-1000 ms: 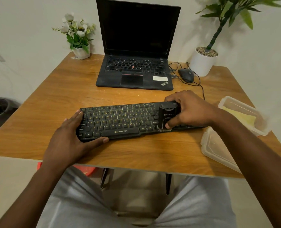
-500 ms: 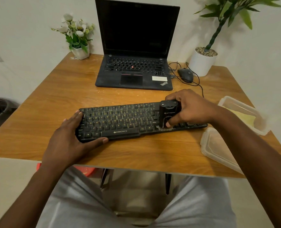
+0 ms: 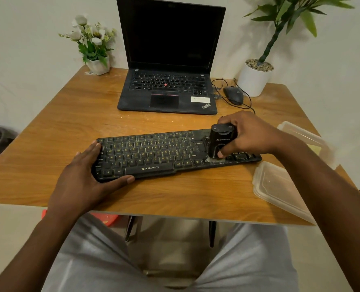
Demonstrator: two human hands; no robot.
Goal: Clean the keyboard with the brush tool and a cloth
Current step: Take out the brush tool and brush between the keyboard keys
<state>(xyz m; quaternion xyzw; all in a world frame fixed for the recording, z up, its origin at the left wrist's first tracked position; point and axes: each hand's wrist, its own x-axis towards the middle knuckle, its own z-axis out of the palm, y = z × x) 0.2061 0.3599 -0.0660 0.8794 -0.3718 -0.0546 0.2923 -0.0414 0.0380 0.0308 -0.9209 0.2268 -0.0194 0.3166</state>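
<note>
- The right hand point(image 3: 246, 133) is wrapped around the black, block-shaped plastic brush tool point(image 3: 221, 140). The fingers curl over its top and far side and the thumb presses on its near face.
- Below that thumb, the tool's pale bristles point(image 3: 216, 160) touch the front rows of the black, dusty plastic keyboard point(image 3: 153, 152), towards its right-hand part.
- The left hand point(image 3: 84, 175) grips nothing. Its straight fingers lie against the keyboard's left end and its thumb lies along the front edge, bracing the board on the brown wooden table point(image 3: 69, 114).
- The step in hand looks like the brushing stage, with grit being worked out of the right section of keys.
- The keys between the two hands still show pale specks, so the next move probably calls for short strokes towards the left hand, keeping the bristles down in the gaps while the left hand holds the board steady.
- Just beyond the right wrist is a clear plastic box point(image 3: 305, 135) with something pale yellow inside, possibly the cloth, though it is too blurred to tell. Its clear lid point(image 3: 278, 190) lies under the right forearm.
</note>
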